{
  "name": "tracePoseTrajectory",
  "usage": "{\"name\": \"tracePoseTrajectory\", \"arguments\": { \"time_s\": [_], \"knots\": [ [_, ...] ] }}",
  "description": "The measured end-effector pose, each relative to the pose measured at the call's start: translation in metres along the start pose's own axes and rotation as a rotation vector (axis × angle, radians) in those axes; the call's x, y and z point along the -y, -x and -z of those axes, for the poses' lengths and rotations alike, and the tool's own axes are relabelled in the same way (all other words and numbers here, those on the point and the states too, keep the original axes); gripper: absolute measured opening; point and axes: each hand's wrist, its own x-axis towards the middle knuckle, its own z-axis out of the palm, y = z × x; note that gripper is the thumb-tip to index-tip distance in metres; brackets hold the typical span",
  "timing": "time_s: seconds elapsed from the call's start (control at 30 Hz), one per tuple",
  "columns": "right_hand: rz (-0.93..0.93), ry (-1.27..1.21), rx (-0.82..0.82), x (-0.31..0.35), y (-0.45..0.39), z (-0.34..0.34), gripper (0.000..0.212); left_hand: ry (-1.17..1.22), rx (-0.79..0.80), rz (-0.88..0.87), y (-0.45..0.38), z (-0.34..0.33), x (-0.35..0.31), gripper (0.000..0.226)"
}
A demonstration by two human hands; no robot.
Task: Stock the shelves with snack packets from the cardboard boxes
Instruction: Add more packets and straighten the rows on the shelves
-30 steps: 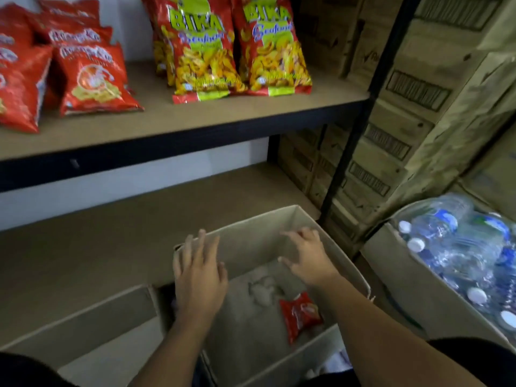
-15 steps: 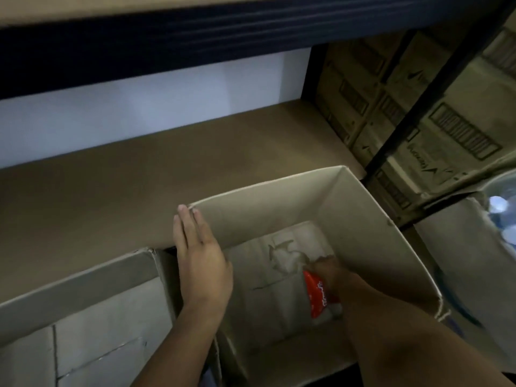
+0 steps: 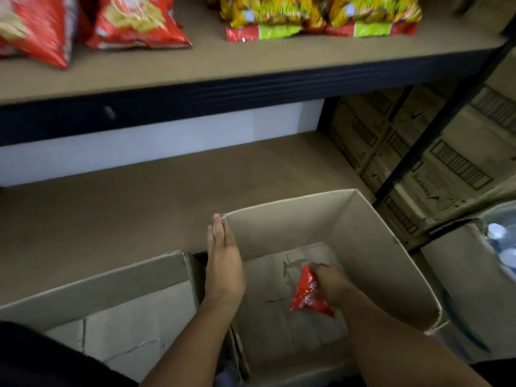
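An open cardboard box (image 3: 385, 247) stands below the lower shelf (image 3: 139, 208). Deep inside it, my right hand (image 3: 331, 283) grips a small red snack packet (image 3: 305, 296) just above the box floor. My left hand (image 3: 223, 261) lies flat with straight fingers against the box's left wall, at its top corner. On the upper shelf (image 3: 195, 68) lie red snack packets (image 3: 134, 26) at the left and yellow-green packets (image 3: 315, 15) at the right.
A second open cardboard box (image 3: 111, 286) stands at the left, touching the first. Stacked printed cartons (image 3: 418, 152) fill the space behind a black shelf post (image 3: 435, 129) on the right. A carton holding water bottles (image 3: 499, 247) is at the far right.
My right hand reached down into the box and took hold of the red packet, now lifted a little. My left hand went to the box's left wall. The view tilted down, then back up.
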Motion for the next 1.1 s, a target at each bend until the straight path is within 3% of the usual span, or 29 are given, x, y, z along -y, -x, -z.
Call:
{"name": "tracePoseTrajectory", "arguments": {
  "time_s": [0.07,0.17,0.23,0.47,0.67,0.8,0.93,1.1],
  "knots": [
    [-0.018,-0.127,-0.06,0.018,0.017,0.008,0.055,0.069,0.044,-0.047,0.001,0.006,0.006,0.096],
    [0.073,-0.119,-0.205,0.04,0.038,0.012,0.063,0.129,0.135,-0.052,0.007,0.031,0.011,0.096],
    [0.131,-0.203,-0.284,0.06,0.059,0.022,0.061,0.148,0.118,-0.093,0.015,0.049,0.011,0.091],
    [0.368,-0.496,-0.511,0.131,0.116,0.06,0.04,0.223,-0.173,-0.185,0.044,0.134,0.013,0.063],
    [0.588,-0.711,-0.561,0.211,0.156,0.101,0.059,0.118,-0.499,-0.284,0.047,0.233,0.021,0.049],
    [0.713,-0.787,-0.642,0.267,0.174,0.132,0.09,0.055,-0.642,-0.348,0.029,0.297,0.022,0.045],
    [0.886,-0.815,-0.698,0.32,0.195,0.165,0.085,-0.004,-0.687,-0.367,0.002,0.343,0.029,0.045],
    [1.018,-0.654,-0.847,0.372,0.193,0.196,0.063,-0.098,-0.681,-0.38,-0.028,0.374,0.059,0.042]
  ]
}}
